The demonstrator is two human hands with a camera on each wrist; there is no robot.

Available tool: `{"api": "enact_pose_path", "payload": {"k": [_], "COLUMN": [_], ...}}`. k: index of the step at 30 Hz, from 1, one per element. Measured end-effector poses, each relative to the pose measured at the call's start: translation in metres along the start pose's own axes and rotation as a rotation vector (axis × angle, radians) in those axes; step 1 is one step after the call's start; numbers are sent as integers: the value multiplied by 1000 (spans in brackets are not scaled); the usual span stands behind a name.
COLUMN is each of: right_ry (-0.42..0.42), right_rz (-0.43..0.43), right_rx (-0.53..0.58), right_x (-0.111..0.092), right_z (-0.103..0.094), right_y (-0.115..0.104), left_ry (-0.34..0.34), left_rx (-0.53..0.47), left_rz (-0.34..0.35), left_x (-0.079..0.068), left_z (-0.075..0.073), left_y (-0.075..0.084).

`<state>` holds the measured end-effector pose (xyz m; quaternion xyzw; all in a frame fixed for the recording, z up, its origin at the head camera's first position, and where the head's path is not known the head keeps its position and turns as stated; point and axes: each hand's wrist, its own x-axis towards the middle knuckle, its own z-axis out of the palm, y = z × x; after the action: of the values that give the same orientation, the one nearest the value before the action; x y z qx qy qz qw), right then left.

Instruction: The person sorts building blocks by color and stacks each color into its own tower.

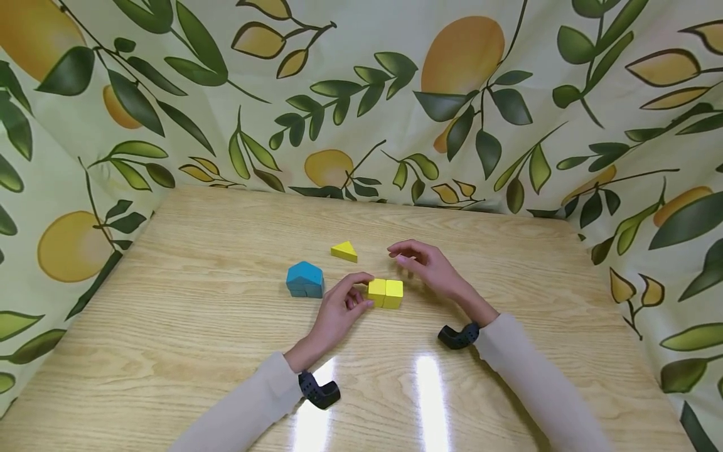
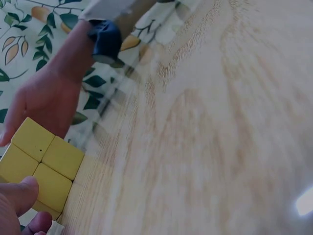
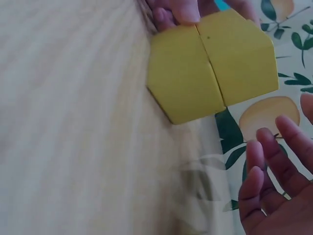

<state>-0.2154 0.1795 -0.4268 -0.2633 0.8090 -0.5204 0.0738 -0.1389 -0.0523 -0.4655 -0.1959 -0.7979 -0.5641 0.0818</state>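
A stack of yellow cube blocks, two wide and two high, stands on the table. My left hand is at its left end, thumb on the near side and fingers reaching to the far side, pinching it. In the left wrist view the thumb lies against a front face of the yellow blocks. My right hand hovers right of and behind the stack, apart from it, fingers loosely bent with nothing in them. The right wrist view shows those fingers clear of the yellow blocks.
A yellow triangular block lies behind the stack, slightly left. Left of my left hand stands a house-shaped group of blue blocks with a pointed top. The wooden table meets a fruit-patterned cloth at its back and sides.
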Motion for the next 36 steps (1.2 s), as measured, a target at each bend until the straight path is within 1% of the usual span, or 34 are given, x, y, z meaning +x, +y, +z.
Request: {"api": "enact_pose_path", "payload": {"k": [6, 10, 15, 19, 27, 32, 36], "right_ry": [-69, -109, -166, -233, -372, -384, -388], "right_rz": [37, 34, 19, 4, -57, -53, -71], "right_rx": [-57, -105, -173, -204, -256, -281, -319], "right_x": [16, 27, 42, 52, 68, 75, 82], "right_z": [3, 9, 14, 17, 22, 23, 23], "right_y": [-7, -8, -10, -12, -11, -8, -4], "left_ry": [-6, -11, -11, -6, -7, -6, -4], "left_rx": [6, 5, -2, -11, -14, -12, -10], "left_rz": [7, 24, 42, 50, 48, 49, 42], "left_x": [1, 1, 1, 1, 0, -1, 0], "left_z": [0, -1, 0, 0, -2, -2, -1], "left_y": [-1, -2, -4, -5, -5, -4, -3]}}
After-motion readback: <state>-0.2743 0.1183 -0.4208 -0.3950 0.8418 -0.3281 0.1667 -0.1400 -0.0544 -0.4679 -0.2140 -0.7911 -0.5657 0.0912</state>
